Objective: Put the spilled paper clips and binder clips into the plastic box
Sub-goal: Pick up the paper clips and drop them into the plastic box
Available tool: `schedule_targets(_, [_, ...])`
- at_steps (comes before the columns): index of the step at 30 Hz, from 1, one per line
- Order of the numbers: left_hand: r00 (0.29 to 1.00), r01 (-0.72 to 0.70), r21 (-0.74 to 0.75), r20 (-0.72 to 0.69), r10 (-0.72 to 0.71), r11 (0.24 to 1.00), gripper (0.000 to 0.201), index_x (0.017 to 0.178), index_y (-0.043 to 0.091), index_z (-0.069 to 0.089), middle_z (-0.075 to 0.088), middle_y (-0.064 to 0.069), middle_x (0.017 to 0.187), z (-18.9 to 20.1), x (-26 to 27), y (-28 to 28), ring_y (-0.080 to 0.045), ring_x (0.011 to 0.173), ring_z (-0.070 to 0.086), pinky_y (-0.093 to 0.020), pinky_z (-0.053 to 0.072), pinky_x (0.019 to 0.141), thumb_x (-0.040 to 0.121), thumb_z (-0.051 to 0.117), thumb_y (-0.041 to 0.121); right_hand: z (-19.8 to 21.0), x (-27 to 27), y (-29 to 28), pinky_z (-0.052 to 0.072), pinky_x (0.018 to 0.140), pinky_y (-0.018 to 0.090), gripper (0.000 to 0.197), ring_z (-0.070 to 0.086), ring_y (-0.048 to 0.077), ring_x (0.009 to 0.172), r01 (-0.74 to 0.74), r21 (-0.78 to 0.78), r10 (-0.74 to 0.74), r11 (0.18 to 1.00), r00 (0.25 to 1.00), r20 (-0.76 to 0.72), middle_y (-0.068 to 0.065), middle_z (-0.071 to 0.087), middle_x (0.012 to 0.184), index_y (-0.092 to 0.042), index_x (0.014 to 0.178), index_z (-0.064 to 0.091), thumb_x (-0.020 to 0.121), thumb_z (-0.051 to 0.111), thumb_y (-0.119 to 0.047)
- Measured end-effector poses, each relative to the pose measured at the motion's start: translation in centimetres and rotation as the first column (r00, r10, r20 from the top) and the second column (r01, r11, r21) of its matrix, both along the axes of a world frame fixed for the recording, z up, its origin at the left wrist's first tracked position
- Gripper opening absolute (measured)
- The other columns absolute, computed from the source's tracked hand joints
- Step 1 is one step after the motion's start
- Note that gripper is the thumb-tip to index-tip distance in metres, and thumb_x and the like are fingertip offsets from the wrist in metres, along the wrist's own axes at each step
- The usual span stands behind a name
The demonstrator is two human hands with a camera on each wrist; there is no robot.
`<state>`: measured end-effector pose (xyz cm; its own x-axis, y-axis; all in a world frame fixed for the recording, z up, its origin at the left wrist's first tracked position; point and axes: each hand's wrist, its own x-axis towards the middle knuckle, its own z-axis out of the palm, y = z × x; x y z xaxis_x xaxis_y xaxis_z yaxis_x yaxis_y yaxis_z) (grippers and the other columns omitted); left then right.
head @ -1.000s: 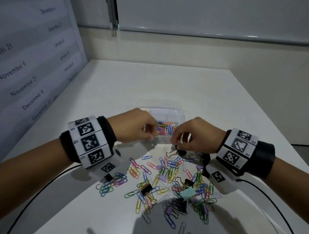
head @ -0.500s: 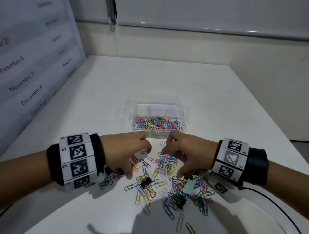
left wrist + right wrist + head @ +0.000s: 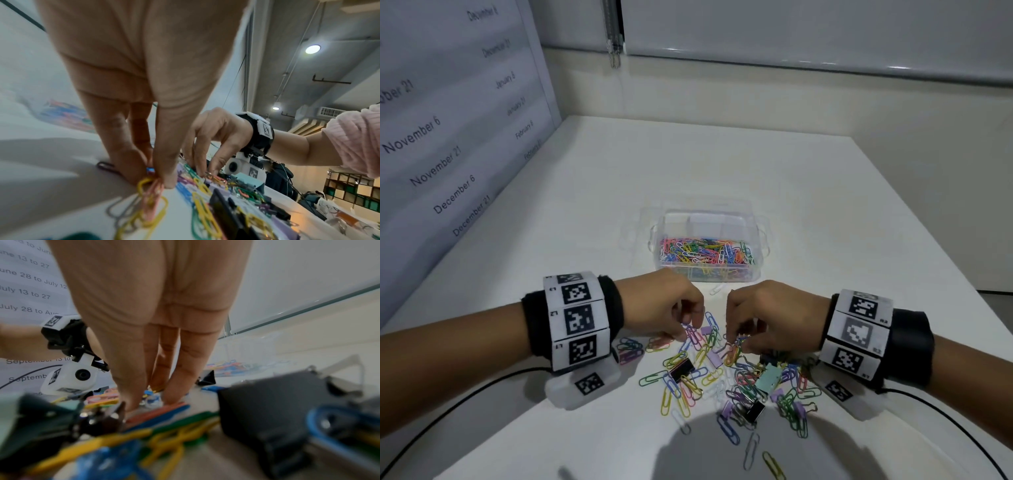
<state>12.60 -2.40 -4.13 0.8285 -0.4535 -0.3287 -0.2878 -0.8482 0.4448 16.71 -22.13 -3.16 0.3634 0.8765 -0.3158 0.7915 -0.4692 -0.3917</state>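
The wall panel (image 3: 448,144) reads "November 6", "November 21", "December 6", "December 21", "January 6".

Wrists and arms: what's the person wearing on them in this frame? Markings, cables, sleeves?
Both forearms are bare. The left wrist band and right wrist band are black cuffs wrapped in white panels printed with black square fiducial tags. Under each wrist hangs a white camera housing with its own tag; a thin black cable trails from each. A pink knit sleeve shows on the right upper arm.
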Motion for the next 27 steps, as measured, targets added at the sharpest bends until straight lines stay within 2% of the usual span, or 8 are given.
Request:
schedule_targets(3, [0.999,0.029,0.049,0.019,-0.030,0.998,0.016,0.095,0.018,0.065,0.063,0.005,0.087,0.2,-0.1,-0.2,-0.002,0.064,0.050,-0.005,0.035,0.057,0.079,0.069,0.017,0.1,-0.1,0.0,0.036,0.069,0.019,0.016,0.045,0.005,0.073,-0.014,-0.013,0.014,1.000,1.000,0.011,0.002,0.063,0.096,-0.015,0.093,0.069,0.077,0.066,-0.014])
schedule_targets(9, [0.987,0.121,0.160,0.083,-0.135,0.980,0.016,0.095,0.012,0.060,0.066,-0.005,0.094,0.3,-0.7,-1.1,-0.017,0.075,0.049,-0.023,0.036,0.066,0.080,0.055,0.012,-0.3,-0.3,0.1,0.032,0.060,0.010,0.013,0.044,0.009,0.065,0.009,-0.020,-0.008,1.000,0.999,0.047,0.001,0.063,0.083,-0.013,0.081,0.067,0.069,0.065,-0.010])
schedule_targets(13, [0.988,0.123,0.130,0.082,-0.134,0.984,0.011,0.088,0.016,0.060,0.066,-0.001,0.089,0.7,-0.5,-0.9,-0.013,0.072,0.050,-0.025,0.042,0.069,0.079,0.055,0.011,0.2,0.2,0.1,0.041,0.060,0.013,0.014,0.053,0.005,0.061,0.077,0.018,-0.077,0.997,0.997,0.015,-0.001,0.070,0.078,-0.015,0.078,0.070,0.067,0.065,-0.008])
schedule_targets(17, [0.992,0.044,0.020,0.114,-0.046,0.999,0.013,0.089,0.013,0.065,0.056,0.016,0.075,2.0,0.4,-0.2,0.003,0.060,0.050,-0.007,0.037,0.060,0.081,0.056,0.008,1.5,1.5,-0.1,0.041,0.057,0.006,0.010,0.056,-0.002,0.057,0.157,0.093,-0.156,0.983,0.988,-0.019,-0.005,0.073,0.077,-0.017,0.079,0.074,0.070,0.073,-0.013])
schedule_targets(19, [0.988,-0.009,-0.035,0.153,0.014,0.999,0.015,0.092,0.012,0.066,0.059,0.014,0.078,2.8,1.1,0.1,0.005,0.063,0.052,-0.005,0.038,0.061,0.081,0.057,0.008,2.4,2.4,-0.1,0.042,0.056,0.006,0.008,0.058,-0.004,0.055,0.210,0.140,-0.206,0.968,0.978,-0.038,-0.005,0.072,0.074,-0.018,0.078,0.074,0.071,0.075,-0.013])
schedule_targets(23, [0.955,-0.124,-0.152,0.249,0.160,0.981,0.014,0.087,0.022,0.066,0.061,0.011,0.078,4.1,2.7,0.5,-0.003,0.068,0.057,-0.005,0.037,0.061,0.081,0.059,0.011,3.8,4.2,0.4,0.050,0.052,0.015,0.014,0.062,0.010,0.049,0.325,0.272,-0.318,0.906,0.945,-0.071,0.003,0.073,0.073,-0.022,0.075,0.072,0.073,0.074,-0.008])
schedule_targets(25, [0.934,-0.195,-0.216,0.256,0.248,0.957,0.012,0.085,0.024,0.065,0.059,0.017,0.074,4.5,3.7,0.5,-0.013,0.073,0.061,-0.006,0.038,0.061,0.082,0.061,0.013,4.1,5.1,0.8,0.049,0.053,0.012,0.011,0.061,0.006,0.045,0.373,0.345,-0.384,0.861,0.922,-0.037,0.002,0.073,0.072,-0.020,0.074,0.072,0.072,0.074,-0.009])
schedule_targets(27, [0.919,-0.253,-0.256,0.238,0.315,0.933,0.010,0.084,0.022,0.066,0.059,0.017,0.074,4.5,4.5,0.5,-0.016,0.074,0.063,-0.015,0.044,0.065,0.082,0.062,0.013,4.4,5.9,1.3,0.052,0.057,0.015,0.009,0.060,0.002,0.043,0.414,0.390,-0.442,0.822,0.897,-0.020,-0.001,0.072,0.069,-0.019,0.074,0.071,0.072,0.075,-0.012])
